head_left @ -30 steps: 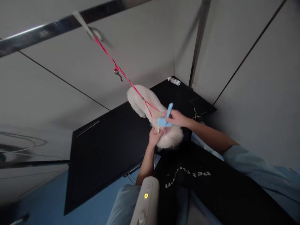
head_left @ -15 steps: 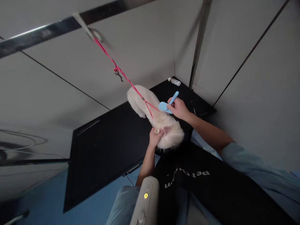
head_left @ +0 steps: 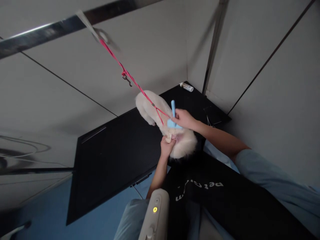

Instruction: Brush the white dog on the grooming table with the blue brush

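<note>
A white, fluffy animal (head_left: 153,105) stands on a black table (head_left: 117,150), its head end toward me. A pink cord (head_left: 135,82) loops round its neck area. My left hand (head_left: 167,146) is closed on the animal's ear, by the pinkish skin at the side of its head. In my right hand (head_left: 183,118) is a light blue brush (head_left: 173,108), its handle pointing up and its flat head against the fur behind the animal's head.
The cord hangs from a metal bar (head_left: 50,35) crossing the upper left. A white bottle (head_left: 186,87) lies at the table's far corner. Scissors (head_left: 210,122) are near the right edge. A pale device (head_left: 155,213) with a yellow light is in front of me.
My right hand has moved slightly left, and the brush has turned so its handle stands more upright and its head sits lower on the fur. My left hand has barely moved.
</note>
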`<state>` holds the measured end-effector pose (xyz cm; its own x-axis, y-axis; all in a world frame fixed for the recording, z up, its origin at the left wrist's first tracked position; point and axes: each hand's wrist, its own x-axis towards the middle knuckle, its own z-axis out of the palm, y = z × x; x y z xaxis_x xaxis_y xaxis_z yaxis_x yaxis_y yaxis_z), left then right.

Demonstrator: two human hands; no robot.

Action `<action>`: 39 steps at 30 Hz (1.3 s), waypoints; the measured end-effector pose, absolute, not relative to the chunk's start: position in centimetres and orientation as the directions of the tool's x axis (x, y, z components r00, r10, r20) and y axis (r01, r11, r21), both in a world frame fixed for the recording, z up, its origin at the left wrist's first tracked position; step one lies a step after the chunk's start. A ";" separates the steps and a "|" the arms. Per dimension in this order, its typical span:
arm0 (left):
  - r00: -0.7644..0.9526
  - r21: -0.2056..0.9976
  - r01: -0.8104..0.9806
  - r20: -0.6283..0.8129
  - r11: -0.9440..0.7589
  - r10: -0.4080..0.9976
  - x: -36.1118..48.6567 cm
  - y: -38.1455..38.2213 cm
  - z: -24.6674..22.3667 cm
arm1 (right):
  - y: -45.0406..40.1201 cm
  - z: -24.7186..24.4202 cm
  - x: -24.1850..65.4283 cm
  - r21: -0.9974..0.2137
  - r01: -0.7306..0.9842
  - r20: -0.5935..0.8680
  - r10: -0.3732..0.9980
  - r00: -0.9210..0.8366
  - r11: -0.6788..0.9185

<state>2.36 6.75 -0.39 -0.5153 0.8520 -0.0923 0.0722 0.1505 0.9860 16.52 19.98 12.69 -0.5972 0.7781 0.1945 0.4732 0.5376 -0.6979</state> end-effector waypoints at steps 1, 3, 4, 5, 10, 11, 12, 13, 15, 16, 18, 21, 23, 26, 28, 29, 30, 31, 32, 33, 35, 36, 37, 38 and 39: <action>-0.514 0.986 0.066 -0.096 0.151 0.852 2.4 6.7 -0.3 | 20.1 12.7 16.4 -0.698 0.471 0.252 0.801 -0.543 0.539; -0.508 0.986 0.053 -0.108 0.156 0.854 2.5 6.8 -0.1 | 20.2 12.7 16.2 -0.698 0.417 0.268 0.752 -0.602 0.583; -0.507 0.986 0.050 -0.111 0.158 0.855 2.4 6.8 0.0 | 20.1 12.7 16.1 -0.699 0.387 0.221 0.696 -0.683 0.601; -0.509 0.986 0.049 -0.113 0.159 0.854 2.4 6.8 0.0 | 20.0 12.8 16.0 -0.700 0.375 0.160 0.645 -0.747 0.608; -0.498 0.988 0.033 -0.113 0.149 0.860 2.2 6.7 -0.4 | 20.1 12.5 15.8 -0.687 0.428 0.282 0.758 -0.589 0.588; -0.494 0.989 0.022 -0.114 0.144 0.862 2.1 6.7 -0.5 | 20.2 12.3 15.9 -0.696 0.400 0.300 0.748 -0.591 0.596; -0.489 0.990 0.015 -0.114 0.139 0.865 1.9 6.7 -0.6 | 20.2 12.1 16.1 -0.713 0.365 0.282 0.721 -0.633 0.599; -0.487 0.990 0.013 -0.114 0.138 0.866 1.8 6.7 -0.7 | 20.3 11.9 16.2 -0.736 0.337 0.238 0.690 -0.684 0.588; -0.493 0.987 0.037 -0.119 0.158 0.862 1.5 6.8 -0.7 | 20.4 11.4 16.7 -0.778 0.331 0.187 0.700 -0.689 0.534; -0.500 0.981 0.064 -0.127 0.182 0.857 1.4 6.8 -0.7 | 20.5 11.2 17.0 -0.791 0.339 0.214 0.749 -0.627 0.509; -0.512 0.968 0.111 -0.139 0.225 0.848 1.3 7.0 -0.6 | 20.5 10.8 17.4 -0.804 0.335 0.307 0.825 -0.475 0.492; -0.486 0.969 0.121 -0.129 0.213 0.865 1.2 7.2 -0.4 | 20.2 10.4 17.8 -0.830 0.278 0.249 0.766 -0.592 0.484; -0.472 0.975 0.119 -0.113 0.190 0.875 1.2 7.2 -0.4 | 20.1 10.2 17.9 -0.853 0.284 0.166 0.742 -0.649 0.439; -0.437 0.975 0.116 -0.122 0.190 0.891 1.2 7.2 -0.2 | 20.0 10.1 18.0 -0.843 0.309 0.274 0.847 -0.456 0.440; -0.386 0.981 0.097 -0.121 0.171 0.914 1.2 7.2 0.0 | 19.8 10.0 17.9 -0.832 0.291 0.296 0.822 -0.486 0.472; -0.364 0.984 0.090 -0.112 0.155 0.925 1.2 7.2 0.2 | 19.7 9.9 17.8 -0.835 0.278 0.252 0.779 -0.574 0.475; -0.356 0.986 0.087 -0.102 0.141 0.929 1.2 7.2 0.3 | 19.6 9.8 17.7 -0.844 0.273 0.189 0.733 -0.654 0.462; -0.364 0.987 0.084 -0.095 0.134 0.927 1.3 7.2 0.3 | 19.5 9.7 17.5 -0.852 0.282 0.137 0.708 -0.693 0.441; -0.382 0.988 0.081 -0.093 0.134 0.919 1.3 7.2 0.4 | 19.4 9.6 17.3 -0.856 0.299 0.117 0.721 -0.683 0.422; -0.402 0.988 0.076 -0.095 0.137 0.911 1.4 7.3 0.3 | 19.3 9.5 17.1 -0.855 0.316 0.134 0.764 -0.631 0.412; -0.429 0.989 0.061 -0.094 0.133 0.898 1.4 7.3 0.2 | 19.2 9.6 16.8 -0.846 0.330 0.205 0.827 -0.524 0.419; -0.421 0.991 0.054 -0.090 0.124 0.903 1.5 7.3 0.1 | 19.2 9.7 16.7 -0.840 0.325 0.213 0.815 -0.539 0.435; -0.407 0.992 0.048 -0.084 0.113 0.910 1.5 7.3 -0.1 | 19.3 9.9 16.5 -0.833 0.321 0.192 0.780 -0.595 0.450; -0.398 0.993 0.043 -0.081 0.107 0.914 1.4 7.4 -0.2 | 19.3 10.1 16.4 -0.828 0.326 0.145 0.736 -0.661 0.456; -0.398 0.993 0.037 -0.084 0.108 0.914 1.4 7.4 -0.3 | 19.4 10.4 16.3 -0.821 0.343 0.096 0.702 -0.706 0.456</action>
